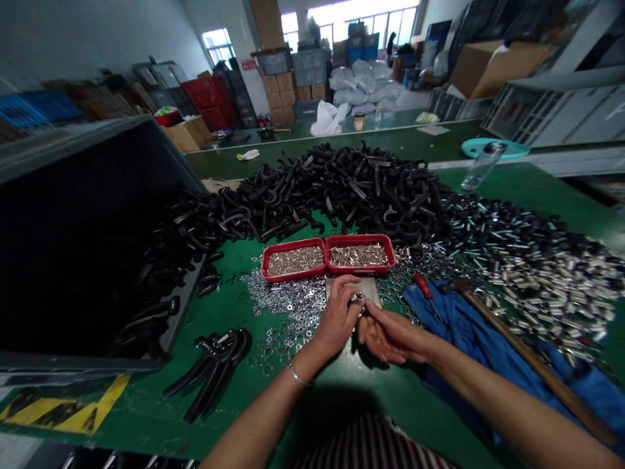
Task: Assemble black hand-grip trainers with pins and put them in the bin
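Note:
Over a pale metal plate [368,286], both hands meet around a small shiny metal part [358,298]. My left hand [338,312] has its fingers closed on this part, whose exact kind is too small to make out. My right hand [390,335] pinches at the same part from the right, thumb and fingertips together. Just beyond the hands are two red trays, the left one [263,268] and the right one [392,254], filled with tiny metal pieces. Loose metal rings [293,306] lie spread to the left of my hands.
Black curved handles [336,182] form a heap behind the trays. A large dark bin [180,326] opens at left, near black assembled pieces [217,365]. At right are a blue cloth [449,332], hammer [527,355], red screwdriver [424,286], metal sleeves [551,280] and clear bottle [483,167].

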Demonstrator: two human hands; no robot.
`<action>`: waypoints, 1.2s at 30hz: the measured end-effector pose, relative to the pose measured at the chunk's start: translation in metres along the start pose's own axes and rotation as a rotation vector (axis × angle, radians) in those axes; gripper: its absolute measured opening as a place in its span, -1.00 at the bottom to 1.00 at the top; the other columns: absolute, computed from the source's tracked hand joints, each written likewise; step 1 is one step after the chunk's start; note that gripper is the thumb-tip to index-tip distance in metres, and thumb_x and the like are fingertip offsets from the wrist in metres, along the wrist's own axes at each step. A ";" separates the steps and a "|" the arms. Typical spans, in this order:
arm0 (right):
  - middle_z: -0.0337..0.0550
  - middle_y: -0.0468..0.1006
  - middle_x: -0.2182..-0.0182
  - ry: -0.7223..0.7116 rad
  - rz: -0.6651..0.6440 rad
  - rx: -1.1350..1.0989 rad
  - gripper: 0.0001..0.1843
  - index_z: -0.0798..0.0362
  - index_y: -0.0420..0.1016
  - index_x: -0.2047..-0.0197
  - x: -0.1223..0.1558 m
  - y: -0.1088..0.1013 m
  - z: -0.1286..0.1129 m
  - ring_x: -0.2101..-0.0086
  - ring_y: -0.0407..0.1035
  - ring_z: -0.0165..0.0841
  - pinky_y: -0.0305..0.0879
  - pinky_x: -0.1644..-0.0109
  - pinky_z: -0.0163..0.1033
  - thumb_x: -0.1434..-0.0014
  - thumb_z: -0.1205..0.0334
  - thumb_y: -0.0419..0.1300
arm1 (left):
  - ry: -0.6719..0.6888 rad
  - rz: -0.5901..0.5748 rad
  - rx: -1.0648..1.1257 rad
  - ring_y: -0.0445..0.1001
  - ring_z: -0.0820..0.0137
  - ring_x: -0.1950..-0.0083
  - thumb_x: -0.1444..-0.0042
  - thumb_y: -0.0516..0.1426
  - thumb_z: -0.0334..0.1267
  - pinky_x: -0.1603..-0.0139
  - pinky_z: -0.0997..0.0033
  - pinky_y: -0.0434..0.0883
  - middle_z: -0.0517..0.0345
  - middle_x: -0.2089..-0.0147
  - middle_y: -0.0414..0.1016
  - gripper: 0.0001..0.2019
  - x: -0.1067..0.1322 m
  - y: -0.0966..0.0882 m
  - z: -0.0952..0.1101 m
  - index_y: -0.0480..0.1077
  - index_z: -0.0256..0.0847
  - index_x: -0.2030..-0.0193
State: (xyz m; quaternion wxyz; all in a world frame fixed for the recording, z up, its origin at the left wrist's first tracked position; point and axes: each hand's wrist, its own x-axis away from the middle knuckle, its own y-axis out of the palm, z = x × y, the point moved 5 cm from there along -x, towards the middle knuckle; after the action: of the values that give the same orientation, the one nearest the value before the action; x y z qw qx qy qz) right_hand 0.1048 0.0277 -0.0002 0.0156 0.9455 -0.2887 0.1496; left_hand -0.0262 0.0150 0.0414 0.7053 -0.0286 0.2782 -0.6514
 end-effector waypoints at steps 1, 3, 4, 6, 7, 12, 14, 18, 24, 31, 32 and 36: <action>-0.22 0.45 0.60 -0.008 0.036 0.030 -0.25 0.10 0.43 0.23 0.000 -0.002 -0.001 0.72 0.14 -0.48 0.06 0.65 -0.34 -0.37 -0.31 -0.34 | 0.006 0.001 -0.019 0.33 0.29 -0.18 -0.37 -0.01 -0.23 -0.27 0.24 0.26 -0.01 -0.13 0.30 -0.86 0.000 0.001 0.000 0.33 -0.16 0.10; -0.18 0.47 0.47 -0.094 0.256 0.151 -0.47 0.05 0.41 0.22 0.000 -0.013 -0.007 0.58 0.26 -0.43 0.18 0.53 -0.31 -0.31 -0.27 -0.02 | -0.059 0.051 -0.018 0.37 0.31 -0.10 -0.38 -0.04 -0.22 -0.20 0.26 0.31 0.01 -0.03 0.34 -0.85 0.000 0.002 -0.005 0.32 -0.16 0.07; -0.18 0.46 0.43 -0.144 0.360 0.204 -0.57 0.02 0.40 0.23 0.002 -0.018 -0.010 0.50 0.29 -0.40 0.22 0.47 -0.30 -0.26 -0.21 0.13 | -0.104 0.094 -0.014 0.39 0.31 -0.05 -0.39 -0.05 -0.22 -0.16 0.26 0.34 0.02 0.02 0.36 -0.84 0.001 0.001 -0.008 0.31 -0.16 0.07; -0.18 0.42 0.44 -0.178 0.367 0.227 -0.65 -0.01 0.39 0.26 0.004 -0.017 -0.012 0.46 0.29 -0.36 0.26 0.41 -0.26 -0.27 -0.15 0.14 | -0.148 0.145 -0.032 0.40 0.31 0.01 -0.38 -0.06 -0.22 -0.11 0.26 0.36 0.05 0.10 0.37 -0.84 0.005 0.002 -0.010 0.31 -0.17 0.10; -0.20 0.40 0.49 -0.153 0.275 0.197 -0.60 -0.01 0.40 0.28 0.005 -0.012 -0.011 0.50 0.27 -0.37 0.25 0.43 -0.26 -0.34 -0.16 0.02 | -0.136 0.133 -0.054 0.40 0.30 0.01 -0.37 -0.06 -0.23 -0.11 0.25 0.36 0.07 0.12 0.37 -0.84 0.008 0.003 -0.009 0.31 -0.17 0.13; -0.19 0.48 0.48 -0.007 0.082 0.136 -0.40 0.07 0.42 0.15 0.008 0.002 -0.008 0.57 0.29 -0.43 0.21 0.50 -0.33 -0.40 -0.22 -0.22 | -0.052 0.076 -0.116 0.43 0.21 0.03 -0.29 0.03 -0.16 -0.05 0.12 0.40 0.11 0.12 0.41 -0.87 0.017 0.000 -0.018 0.37 -0.08 0.19; -0.12 0.51 0.34 -0.054 0.299 0.252 -0.46 0.07 0.40 0.15 0.006 -0.007 -0.011 0.42 0.34 -0.39 0.23 0.42 -0.33 -0.26 -0.30 0.06 | -0.114 0.148 -0.099 0.45 0.16 0.07 -0.30 0.01 -0.10 0.03 0.06 0.42 0.11 0.15 0.44 -0.85 0.016 -0.004 -0.030 0.37 -0.01 0.14; -0.18 0.47 0.48 -0.087 0.185 0.215 -0.31 0.07 0.38 0.22 0.006 0.006 -0.009 0.56 0.28 -0.42 0.23 0.47 -0.32 -0.40 -0.25 -0.36 | -0.052 0.146 -0.102 0.44 0.14 0.11 -0.28 0.03 -0.13 0.06 0.05 0.40 0.04 0.20 0.43 -0.86 0.019 -0.002 -0.020 0.37 -0.05 0.22; -0.14 0.47 0.40 -0.145 0.414 0.294 -0.48 0.05 0.35 0.25 0.016 -0.002 -0.015 0.46 0.32 -0.41 0.21 0.41 -0.36 -0.32 -0.27 -0.03 | -0.162 0.180 -0.114 0.43 0.28 0.11 -0.36 -0.06 -0.15 0.02 0.24 0.40 0.08 0.19 0.41 -0.80 0.022 0.000 -0.010 0.33 -0.15 0.17; -0.17 0.48 0.46 -0.048 0.284 0.077 -0.47 0.03 0.37 0.23 0.020 0.010 -0.007 0.61 0.20 -0.46 0.10 0.54 -0.35 -0.30 -0.30 -0.03 | -0.081 0.097 -0.142 0.41 0.31 0.08 -0.37 -0.06 -0.23 -0.01 0.26 0.39 0.08 0.18 0.37 -0.84 0.026 0.004 0.000 0.30 -0.16 0.16; -0.18 0.47 0.47 -0.057 0.325 0.086 -0.48 0.03 0.36 0.25 0.021 0.009 -0.005 0.60 0.20 -0.46 0.09 0.53 -0.36 -0.27 -0.30 0.03 | -0.081 0.106 -0.156 0.40 0.31 0.09 -0.37 -0.07 -0.25 -0.01 0.26 0.39 0.07 0.17 0.36 -0.85 0.026 0.004 0.001 0.29 -0.16 0.16; -0.33 0.36 0.63 0.036 0.033 -0.203 -0.33 0.06 0.38 0.14 0.023 0.021 0.015 0.74 -0.05 -0.50 -0.02 0.65 -0.36 -0.35 -0.33 -0.27 | -0.004 -0.095 -0.232 0.39 0.32 0.09 -0.35 -0.08 -0.30 -0.01 0.27 0.39 0.05 0.15 0.35 -0.86 0.018 0.014 0.002 0.28 -0.18 0.18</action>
State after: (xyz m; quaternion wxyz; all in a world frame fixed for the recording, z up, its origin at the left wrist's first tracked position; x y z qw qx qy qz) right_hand 0.1151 -0.0037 -0.0088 0.1142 0.9314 -0.3176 0.1366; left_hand -0.0124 -0.0001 0.0313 0.6661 -0.1245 0.3486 -0.6475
